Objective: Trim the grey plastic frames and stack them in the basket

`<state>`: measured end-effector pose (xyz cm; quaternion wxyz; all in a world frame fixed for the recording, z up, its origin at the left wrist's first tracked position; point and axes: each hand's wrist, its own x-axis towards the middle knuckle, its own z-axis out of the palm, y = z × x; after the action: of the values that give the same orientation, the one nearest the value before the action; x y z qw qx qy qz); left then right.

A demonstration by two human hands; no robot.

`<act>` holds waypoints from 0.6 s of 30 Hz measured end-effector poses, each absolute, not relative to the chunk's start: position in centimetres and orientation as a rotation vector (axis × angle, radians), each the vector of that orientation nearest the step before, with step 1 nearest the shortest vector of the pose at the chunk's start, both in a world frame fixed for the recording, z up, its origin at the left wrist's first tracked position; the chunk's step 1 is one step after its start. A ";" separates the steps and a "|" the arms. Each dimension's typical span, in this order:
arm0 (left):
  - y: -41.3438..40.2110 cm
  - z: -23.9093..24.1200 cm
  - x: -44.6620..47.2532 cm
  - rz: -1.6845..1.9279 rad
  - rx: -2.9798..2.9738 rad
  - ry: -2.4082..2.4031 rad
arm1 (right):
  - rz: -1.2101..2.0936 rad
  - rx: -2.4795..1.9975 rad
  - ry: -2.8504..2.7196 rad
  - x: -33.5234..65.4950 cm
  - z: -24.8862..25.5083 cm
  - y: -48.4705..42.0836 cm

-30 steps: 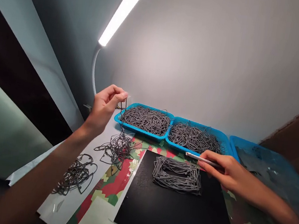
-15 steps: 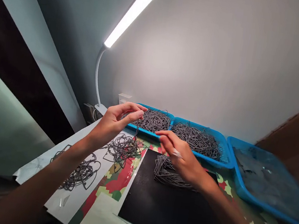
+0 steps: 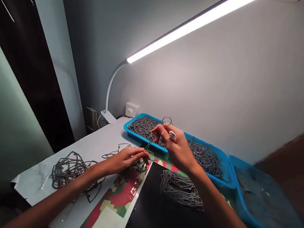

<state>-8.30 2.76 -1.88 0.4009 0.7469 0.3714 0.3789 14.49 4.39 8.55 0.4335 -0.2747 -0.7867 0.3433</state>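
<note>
My right hand [image 3: 175,141] is raised in front of the blue baskets, fingers pinched on a thin dark loop, like a rubber gasket [image 3: 167,118], whose curved top sticks up above the fingertips. Its strands run down and left to my left hand [image 3: 130,158], which is closed on the lower end. Below and beside my left hand lies a tangle of similar loops [image 3: 140,165], partly hidden by the fingers. Under my right forearm, a flat stack of grey loops [image 3: 179,187] rests on a black sheet [image 3: 162,221].
Blue baskets [image 3: 134,134] full of grey loops line the wall. A further blue tray [image 3: 269,202] holds something flat at right. Another loop pile [image 3: 68,172] lies on the white tabletop [image 3: 101,131] at left. A lit lamp [image 3: 192,31] leans overhead.
My right hand has moved up and left and now grips the loop. My left hand has come down, closed on its lower end. The view has shifted somewhat.
</note>
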 end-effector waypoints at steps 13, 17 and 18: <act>3.6 -3.5 -9.5 1.140 1.647 0.943 | 0.418 -0.855 -1.664 15.8 8.5 1.6; 4.5 -3.7 -9.1 1.226 1.606 0.944 | 0.342 -0.825 -1.587 16.1 8.4 0.6; 4.8 -3.8 -9.1 1.258 1.592 0.948 | 0.328 -0.818 -1.574 16.2 8.2 0.3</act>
<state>-9.11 4.83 -3.82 0.4357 0.6398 0.3809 0.5057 16.25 0.27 8.23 0.6199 -0.3559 -0.6846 0.1427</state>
